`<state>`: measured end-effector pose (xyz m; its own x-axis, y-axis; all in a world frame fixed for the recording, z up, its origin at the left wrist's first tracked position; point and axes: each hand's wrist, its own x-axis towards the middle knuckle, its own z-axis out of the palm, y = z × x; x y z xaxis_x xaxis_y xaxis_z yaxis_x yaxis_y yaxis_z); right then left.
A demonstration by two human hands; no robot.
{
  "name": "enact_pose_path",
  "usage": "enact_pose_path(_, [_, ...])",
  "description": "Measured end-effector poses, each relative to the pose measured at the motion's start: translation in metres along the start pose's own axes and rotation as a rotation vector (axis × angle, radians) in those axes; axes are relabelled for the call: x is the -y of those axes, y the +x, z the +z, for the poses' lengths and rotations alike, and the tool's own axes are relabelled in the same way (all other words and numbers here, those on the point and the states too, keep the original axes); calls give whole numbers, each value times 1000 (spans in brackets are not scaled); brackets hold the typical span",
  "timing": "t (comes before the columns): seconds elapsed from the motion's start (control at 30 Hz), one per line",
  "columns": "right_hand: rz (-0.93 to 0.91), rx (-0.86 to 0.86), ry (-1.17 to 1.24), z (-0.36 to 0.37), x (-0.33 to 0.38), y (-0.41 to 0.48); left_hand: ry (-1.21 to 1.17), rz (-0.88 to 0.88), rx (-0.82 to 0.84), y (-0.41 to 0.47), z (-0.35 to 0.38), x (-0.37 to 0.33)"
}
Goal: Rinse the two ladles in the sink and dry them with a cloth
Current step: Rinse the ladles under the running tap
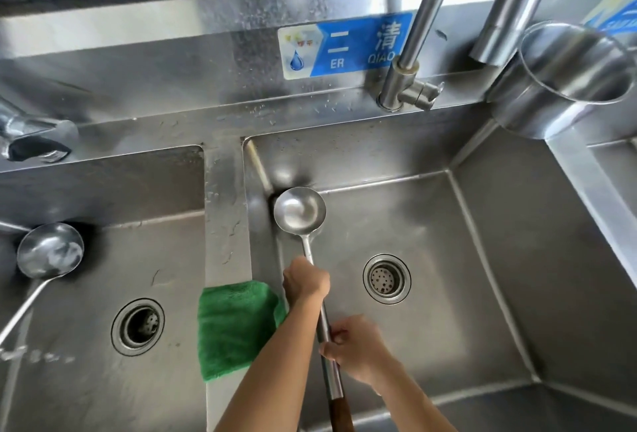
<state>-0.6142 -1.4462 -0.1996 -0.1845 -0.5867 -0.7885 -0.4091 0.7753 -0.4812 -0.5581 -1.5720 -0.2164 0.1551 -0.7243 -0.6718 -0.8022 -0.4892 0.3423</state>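
**Both hands on one ladle in the right basin**

At the far left of the frame, your second ladle [48, 250] lies in the left basin [103, 380], bowl up near the back wall, its handle running down and off the left edge. A drain [138, 326] sits lower in that basin's floor.

On the divider [225, 225] between the basins, the green cloth [234, 328] is draped at lower centre, one corner hanging toward the right basin [448, 259].

Just right of the cloth, your left hand [305, 280] has its grip closed around the thin metal shaft of the first ladle [300, 211], whose bowl rests in the rear left corner of the right basin, open side up. Lower in the frame, your right hand [358, 349] is wrapped around the same handle, above its dark wooden end.

Right of your hands lies the second drain [386, 279]. Above, at upper centre, a blue sign [344, 45] is stuck on the backsplash, with the tap [406, 87] beside it. A steel canister [558, 83] stands at the upper right.
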Motion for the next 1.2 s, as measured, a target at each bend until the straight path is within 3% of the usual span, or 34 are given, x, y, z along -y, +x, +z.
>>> enact_pose_path(0.23, [-8,10,152,8,-1,-24,61,109,153,-43,-1,2])
enact_pose_path(0.4, [-81,-208,104,-8,15,-68,93,339,188,-90,-20,19])
enact_pose_path(0.57, [-257,-310,-7,-18,55,-118,-186,680,-47,-145,-76,39])
enact_pose_path(0.67, [-312,-279,61,-8,86,-133,-297,764,-189,-153,-127,71])
enact_pose_path(0.77, [-327,-199,167,22,121,-138,-275,681,-294,-140,-184,120])
enact_pose_path(0.93, [-430,-60,187,96,161,-116,-66,335,-333,-93,-267,226])
enact_pose_path(1.07, [-398,56,64,153,200,-134,204,31,-286,-48,-322,308])
enact_pose_path(1.2, [-303,162,-34,210,225,-116,285,-59,-187,3,-357,368])
